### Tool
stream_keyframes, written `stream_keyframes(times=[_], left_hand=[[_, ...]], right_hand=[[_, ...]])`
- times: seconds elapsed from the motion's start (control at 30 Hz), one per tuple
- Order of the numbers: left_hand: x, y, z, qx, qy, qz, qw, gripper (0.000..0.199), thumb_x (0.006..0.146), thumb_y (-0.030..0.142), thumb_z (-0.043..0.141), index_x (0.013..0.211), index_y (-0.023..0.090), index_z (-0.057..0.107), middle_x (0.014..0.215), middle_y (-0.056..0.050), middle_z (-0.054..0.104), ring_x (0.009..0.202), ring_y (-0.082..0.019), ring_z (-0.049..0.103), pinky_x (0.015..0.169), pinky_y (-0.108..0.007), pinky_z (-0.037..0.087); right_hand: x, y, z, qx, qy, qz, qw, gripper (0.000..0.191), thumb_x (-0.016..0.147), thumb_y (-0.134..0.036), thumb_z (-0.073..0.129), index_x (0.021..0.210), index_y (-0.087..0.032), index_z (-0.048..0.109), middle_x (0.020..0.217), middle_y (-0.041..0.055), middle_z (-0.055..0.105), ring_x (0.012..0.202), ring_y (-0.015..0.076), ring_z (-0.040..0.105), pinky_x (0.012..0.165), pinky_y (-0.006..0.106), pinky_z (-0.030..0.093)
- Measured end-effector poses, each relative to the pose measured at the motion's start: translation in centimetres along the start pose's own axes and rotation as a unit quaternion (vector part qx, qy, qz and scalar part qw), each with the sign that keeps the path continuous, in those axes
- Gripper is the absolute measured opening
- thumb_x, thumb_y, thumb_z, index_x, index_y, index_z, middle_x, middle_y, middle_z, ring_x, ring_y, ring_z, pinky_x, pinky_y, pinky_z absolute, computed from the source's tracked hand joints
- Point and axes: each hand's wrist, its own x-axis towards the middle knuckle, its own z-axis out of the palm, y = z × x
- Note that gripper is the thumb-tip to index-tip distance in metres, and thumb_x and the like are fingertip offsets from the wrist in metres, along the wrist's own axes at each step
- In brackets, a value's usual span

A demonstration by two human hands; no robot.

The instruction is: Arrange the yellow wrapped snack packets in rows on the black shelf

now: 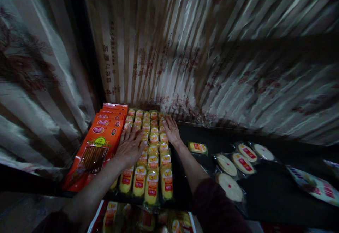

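Note:
Small yellow wrapped snacks (152,187) with red and white labels lie in several overlapping rows on a black surface. My left hand (130,145) rests flat over the left rows, its fingers spread and pointing away from me. On the right edge of the rows lies my right hand (171,129), fingers stretched out along the outermost packets. Neither hand grips anything. Overlapping orange packets (98,137) of brown sticks are just left of my left hand. One single yellow snack (197,147) lies apart, to the right of my right forearm.
Round pale cakes in clear wrap (230,187) lie on the black surface (275,190) to the right, with a colourful packet (315,185) beyond them. Nearest me is a white-edged box (194,226) holding more yellow snacks. A patterned, pleated curtain (185,49) hangs behind.

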Motion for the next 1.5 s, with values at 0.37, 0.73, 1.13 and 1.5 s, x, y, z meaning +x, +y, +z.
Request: stream_keyframes(times=[0.37,0.73,1.13,1.5], left_hand=[[-2.9,-0.1,-2.7,-0.011,0.051,-0.003,0.999,0.051,0.095,0.041,0.029,0.144,0.026,0.034,0.155,-0.008,0.021,0.144,-0.029,0.009,0.115,-0.053,0.017],[-7.9,-1.2,-1.0,-0.014,0.094,-0.038,0.995,0.052,0.094,0.038,0.035,0.144,0.023,0.035,0.155,-0.010,0.021,0.145,-0.030,0.008,0.114,-0.053,0.021],[-6.4,-7.6,-2.3,0.005,0.125,-0.163,0.979,0.051,0.094,0.038,0.029,0.142,0.023,0.038,0.155,-0.008,0.022,0.145,-0.029,0.008,0.115,-0.052,0.017],[-5.5,-10.2,-0.9,-0.001,0.166,-0.202,0.965,0.051,0.091,0.037,0.038,0.139,0.022,0.044,0.151,-0.009,0.033,0.143,-0.034,0.014,0.113,-0.055,0.020]], right_hand=[[-1.8,-0.6,-2.5,0.096,0.086,-0.038,0.991,0.066,0.093,-0.058,0.019,0.138,-0.018,0.045,0.147,0.0085,0.041,0.140,0.0200,0.029,0.118,0.043,0.020],[-8.6,-6.4,-2.2,-0.076,0.055,-0.175,0.980,0.054,0.095,-0.046,0.027,0.141,-0.020,0.041,0.150,0.0078,0.036,0.142,0.0228,0.024,0.114,0.048,0.025],[-4.0,-17.0,4.9,-0.148,-0.098,-0.210,0.961,0.053,0.096,-0.042,0.032,0.142,-0.018,0.039,0.153,0.0102,0.030,0.144,0.0262,0.016,0.112,0.047,0.026],[0.9,-20.0,9.4,-0.185,-0.141,-0.221,0.947,0.058,0.090,-0.047,0.042,0.139,-0.017,0.042,0.139,0.0100,0.051,0.139,0.0294,0.024,0.113,0.051,0.011]])
